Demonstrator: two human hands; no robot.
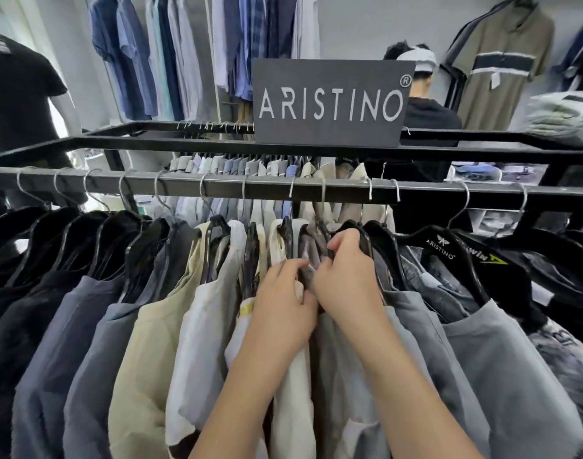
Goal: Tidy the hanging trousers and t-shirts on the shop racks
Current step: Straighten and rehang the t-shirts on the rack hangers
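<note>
Pinching: I see left hand [283, 303] curled into soft grey shirt [310, 251]; right hand [346, 276] grips a glossy black hanger [373, 238] beside it. Square metal rail [184, 188] above.

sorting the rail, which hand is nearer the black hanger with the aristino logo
Right. The right hand sits just left of the Aristino hanger; the left hand is farther left and lower.

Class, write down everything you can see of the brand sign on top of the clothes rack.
The sign is a flat, dark grey rectangular board with a matte look. It bears ARISTINO in pale capital letters and a small registered mark at its top right corner. It stands upright on the rack's black top rail, facing the camera, partly hiding a person behind it.
</note>
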